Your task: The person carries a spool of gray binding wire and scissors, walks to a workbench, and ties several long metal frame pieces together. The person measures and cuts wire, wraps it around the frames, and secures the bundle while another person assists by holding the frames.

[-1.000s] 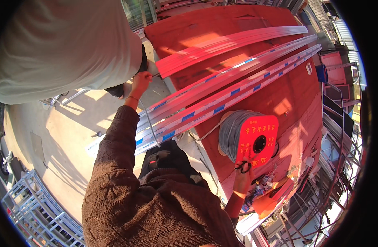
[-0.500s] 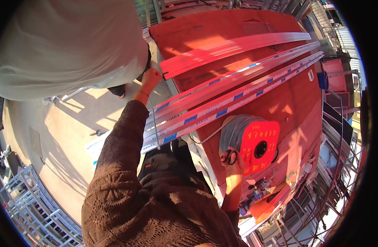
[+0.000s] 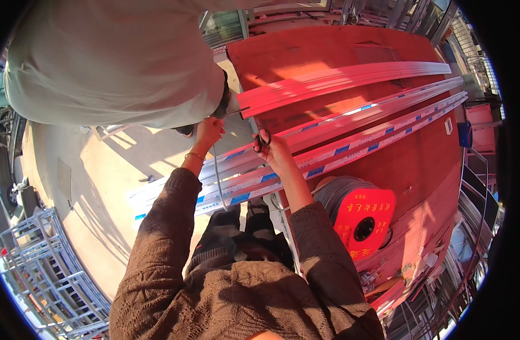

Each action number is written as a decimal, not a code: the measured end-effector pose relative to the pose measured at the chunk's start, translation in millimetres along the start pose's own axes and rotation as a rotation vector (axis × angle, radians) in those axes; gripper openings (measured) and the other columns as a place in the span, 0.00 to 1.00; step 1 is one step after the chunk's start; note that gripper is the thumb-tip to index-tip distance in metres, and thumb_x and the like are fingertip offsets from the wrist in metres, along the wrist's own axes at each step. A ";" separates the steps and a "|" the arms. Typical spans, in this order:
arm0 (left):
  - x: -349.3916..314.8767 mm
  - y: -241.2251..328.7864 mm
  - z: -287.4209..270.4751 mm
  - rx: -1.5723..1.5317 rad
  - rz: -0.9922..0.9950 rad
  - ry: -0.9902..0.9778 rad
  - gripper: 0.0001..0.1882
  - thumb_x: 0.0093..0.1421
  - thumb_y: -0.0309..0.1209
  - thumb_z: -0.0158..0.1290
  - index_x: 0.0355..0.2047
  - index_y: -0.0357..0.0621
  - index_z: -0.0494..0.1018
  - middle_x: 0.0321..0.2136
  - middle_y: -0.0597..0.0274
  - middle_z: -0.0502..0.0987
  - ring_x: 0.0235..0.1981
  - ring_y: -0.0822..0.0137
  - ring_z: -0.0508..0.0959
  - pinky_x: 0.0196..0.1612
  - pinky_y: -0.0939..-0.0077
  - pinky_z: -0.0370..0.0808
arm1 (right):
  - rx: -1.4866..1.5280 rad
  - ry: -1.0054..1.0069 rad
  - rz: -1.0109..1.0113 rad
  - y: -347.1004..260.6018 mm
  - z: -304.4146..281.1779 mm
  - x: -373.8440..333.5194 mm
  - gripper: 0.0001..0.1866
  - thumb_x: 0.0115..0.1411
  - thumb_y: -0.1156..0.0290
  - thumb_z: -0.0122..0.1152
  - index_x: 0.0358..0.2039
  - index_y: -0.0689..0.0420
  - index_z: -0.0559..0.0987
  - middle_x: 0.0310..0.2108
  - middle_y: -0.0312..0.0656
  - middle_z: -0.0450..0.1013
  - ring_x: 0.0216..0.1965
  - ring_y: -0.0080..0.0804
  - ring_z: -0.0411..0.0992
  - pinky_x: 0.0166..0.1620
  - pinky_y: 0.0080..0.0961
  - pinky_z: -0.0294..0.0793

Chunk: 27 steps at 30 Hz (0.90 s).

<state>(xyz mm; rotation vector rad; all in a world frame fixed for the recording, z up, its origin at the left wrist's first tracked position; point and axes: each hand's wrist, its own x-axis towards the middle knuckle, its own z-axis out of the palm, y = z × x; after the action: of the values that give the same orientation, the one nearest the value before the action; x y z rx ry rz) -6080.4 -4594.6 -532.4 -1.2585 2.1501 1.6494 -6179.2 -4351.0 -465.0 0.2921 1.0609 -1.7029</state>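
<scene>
My left hand (image 3: 209, 133) is closed, its fingers pinched on a thin grey strip (image 3: 218, 180) by the near end of the red-lit metal profiles (image 3: 350, 79). From those fingers the strip hangs in a loop across the other profiles. Part of it also reaches toward the profile end. My right hand (image 3: 278, 154) grips black-handled scissors (image 3: 262, 140) above the profiles with blue-marked film (image 3: 328, 152); the blades are hard to make out. A spool (image 3: 379, 204) with a red flange, wound with grey strip, lies on the red table at my right.
A person in a pale shirt (image 3: 112, 62) stands close at the far left. The red table (image 3: 424, 170) carries the profiles, whose ends stick out past its left edge. A metal frame rack (image 3: 50, 272) stands on the floor at lower left. Loose tools and scraps (image 3: 407, 272) lie near right.
My right hand has brought the scissors from beside the spool up and left, near my left hand. The left hand stays at the profile end with the strip; the view has shifted somewhat.
</scene>
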 end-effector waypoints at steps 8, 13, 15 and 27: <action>-14.1 -2.1 -2.6 -0.205 -0.060 -0.028 0.15 0.69 0.37 0.52 0.38 0.37 0.80 0.22 0.61 0.81 0.18 0.73 0.77 0.21 0.76 0.74 | 0.022 0.046 0.108 7.8 6.2 81.2 0.22 0.65 0.50 0.67 0.40 0.59 0.81 0.30 0.37 0.78 0.31 0.24 0.76 0.31 0.19 0.70; -24.2 -1.6 -3.8 -0.269 -0.073 -0.032 0.15 0.71 0.38 0.52 0.38 0.37 0.79 0.23 0.61 0.80 0.17 0.74 0.75 0.22 0.78 0.73 | 0.062 0.060 0.119 16.6 -4.6 94.1 0.21 0.65 0.51 0.67 0.40 0.58 0.81 0.29 0.36 0.78 0.30 0.24 0.76 0.30 0.19 0.69; -28.9 0.3 -5.6 -0.290 -0.050 -0.057 0.15 0.72 0.38 0.51 0.39 0.37 0.79 0.23 0.61 0.80 0.17 0.74 0.74 0.22 0.78 0.72 | 0.071 0.015 0.088 17.5 -8.5 96.9 0.20 0.65 0.52 0.67 0.39 0.58 0.81 0.28 0.35 0.77 0.29 0.23 0.75 0.29 0.18 0.69; -101.0 1.1 -41.5 -0.439 -0.216 -0.274 0.18 0.75 0.40 0.46 0.45 0.36 0.76 0.26 0.64 0.77 0.23 0.73 0.75 0.30 0.78 0.72 | 0.008 0.011 0.127 -67.2 -65.6 93.4 0.17 0.64 0.57 0.69 0.38 0.60 0.80 0.26 0.34 0.75 0.26 0.19 0.73 0.25 0.16 0.67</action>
<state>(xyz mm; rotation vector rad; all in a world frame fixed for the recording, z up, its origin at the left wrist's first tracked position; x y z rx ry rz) -6002.4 -4577.7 -457.8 -1.2208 1.4896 2.1197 -6294.9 -4358.2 -529.1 0.3671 1.0217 -1.5939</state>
